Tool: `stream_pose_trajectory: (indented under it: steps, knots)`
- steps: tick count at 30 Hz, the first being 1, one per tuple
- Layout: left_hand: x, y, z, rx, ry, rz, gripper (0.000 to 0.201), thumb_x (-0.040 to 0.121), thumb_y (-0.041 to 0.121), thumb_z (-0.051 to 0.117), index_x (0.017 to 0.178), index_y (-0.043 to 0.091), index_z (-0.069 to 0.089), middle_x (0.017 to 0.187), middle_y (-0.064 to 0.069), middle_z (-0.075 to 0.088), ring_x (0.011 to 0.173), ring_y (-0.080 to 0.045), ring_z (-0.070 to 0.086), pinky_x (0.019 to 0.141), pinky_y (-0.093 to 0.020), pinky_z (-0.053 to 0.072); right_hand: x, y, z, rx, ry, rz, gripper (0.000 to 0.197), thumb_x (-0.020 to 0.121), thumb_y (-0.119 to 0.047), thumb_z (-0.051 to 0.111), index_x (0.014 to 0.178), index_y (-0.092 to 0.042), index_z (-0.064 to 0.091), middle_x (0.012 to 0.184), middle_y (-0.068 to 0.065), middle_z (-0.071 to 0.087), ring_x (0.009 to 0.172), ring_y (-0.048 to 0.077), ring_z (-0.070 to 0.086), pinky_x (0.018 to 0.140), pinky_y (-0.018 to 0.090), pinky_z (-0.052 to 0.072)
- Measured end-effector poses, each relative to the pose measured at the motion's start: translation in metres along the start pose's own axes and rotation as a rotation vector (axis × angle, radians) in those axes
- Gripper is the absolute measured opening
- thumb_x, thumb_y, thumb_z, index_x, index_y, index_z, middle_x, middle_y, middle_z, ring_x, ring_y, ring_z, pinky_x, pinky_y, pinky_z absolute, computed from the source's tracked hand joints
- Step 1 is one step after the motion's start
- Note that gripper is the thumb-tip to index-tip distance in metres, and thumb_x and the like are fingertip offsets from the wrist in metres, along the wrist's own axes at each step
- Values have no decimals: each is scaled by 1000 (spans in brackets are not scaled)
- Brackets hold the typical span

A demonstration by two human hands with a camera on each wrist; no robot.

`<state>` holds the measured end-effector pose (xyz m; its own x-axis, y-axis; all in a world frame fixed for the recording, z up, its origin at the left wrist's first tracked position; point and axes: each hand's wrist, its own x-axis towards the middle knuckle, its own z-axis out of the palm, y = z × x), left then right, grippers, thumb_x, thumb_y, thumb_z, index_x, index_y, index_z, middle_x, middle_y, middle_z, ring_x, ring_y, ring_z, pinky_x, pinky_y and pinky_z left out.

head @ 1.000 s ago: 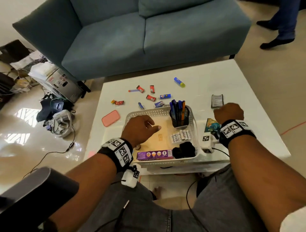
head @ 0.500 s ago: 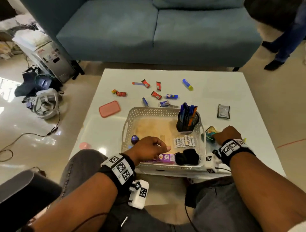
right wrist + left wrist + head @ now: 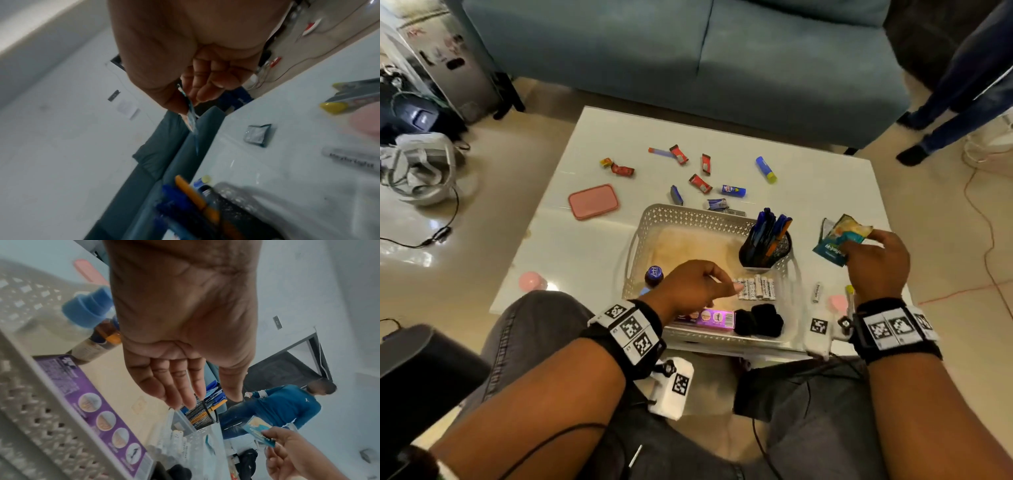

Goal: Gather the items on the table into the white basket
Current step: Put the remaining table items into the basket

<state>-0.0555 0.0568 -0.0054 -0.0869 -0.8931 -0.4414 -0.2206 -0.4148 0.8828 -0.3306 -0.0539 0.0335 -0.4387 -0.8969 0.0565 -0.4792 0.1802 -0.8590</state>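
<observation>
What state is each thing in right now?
white basket: on table, partly filled.
teal packet: pinched in right hand, lifted beside basket.
left hand: relaxed over basket, holding nothing.
pen holder: upright in basket.
pink lid: flat on table.

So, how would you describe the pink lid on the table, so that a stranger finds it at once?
Start at the white basket in the middle of the white table. Look past its far left corner: the pink lid lies flat there, alone. It is a rounded rectangle, far bigger than the small wrapped sweets beyond it.
</observation>
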Motion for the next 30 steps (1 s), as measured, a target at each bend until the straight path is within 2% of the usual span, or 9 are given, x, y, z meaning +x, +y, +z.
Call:
stream_pose_trajectory:
  steps: [2,4,6,8,12,17,23,27,30]
  knots:
    - [3,6,0,-31,33,33,34,82,52,77,95,21,72,92,-2,76,69,-13,70,66,-32,53,-29,-19,2,145,-152,12,33,75,-3,74,106,-9,66,91,11,74,71,14,67,57,22,49]
    - [6,12,3,-103,54,47,37,86,55,71,99,20,71,93,-2,76,67,-13,69,66,-33,52,-63,-32,13,166,-469,9,28,79,2,73,105,-9,67,88,10,75,63,8,67,53,20,47]
    - [7,15,6,-146,79,54,36,92,53,66,104,20,72,92,1,75,69,-13,67,67,-30,53,-86,-29,30,103,-764,-37,26,82,-2,76,105,-13,69,87,12,75,71,20,72,58,27,54]
    - [9,13,9,-118,132,122,25,97,42,64,107,22,75,90,8,76,78,-12,70,73,-27,55,-95,-23,43,78,-881,-49,23,84,-7,77,105,-13,70,85,17,74,75,27,73,66,34,59]
    - [15,0,6,-27,187,158,18,99,35,63,101,25,78,92,6,79,90,-13,74,82,-34,56,-97,-17,53,120,-926,96,13,92,-15,70,93,-2,67,68,2,67,53,3,59,47,16,43]
    - [18,-4,6,60,170,104,24,101,33,60,82,25,73,71,12,72,64,2,65,61,-22,47,-91,-5,67,57,-874,185,18,89,-17,73,76,-5,66,77,14,69,65,21,63,46,18,45]
    - [21,-9,10,0,111,-3,30,102,36,57,95,14,76,91,-8,78,93,-32,73,85,-50,57,-87,-3,73,34,-845,108,19,94,-20,67,82,-8,73,77,5,72,66,12,65,61,25,52]
    - [21,-4,11,-17,191,-15,39,101,43,58,78,13,71,70,-1,69,65,-17,65,71,-44,58,-82,-2,75,58,-871,69,18,90,-18,71,74,-12,74,74,4,71,69,13,62,72,34,51]
    - [24,-4,9,46,283,54,49,102,42,55,72,5,65,61,-9,58,57,-17,50,61,-38,43,-82,-5,75,24,-865,41,19,89,-18,72,74,-7,74,65,-5,67,58,3,58,63,20,48]
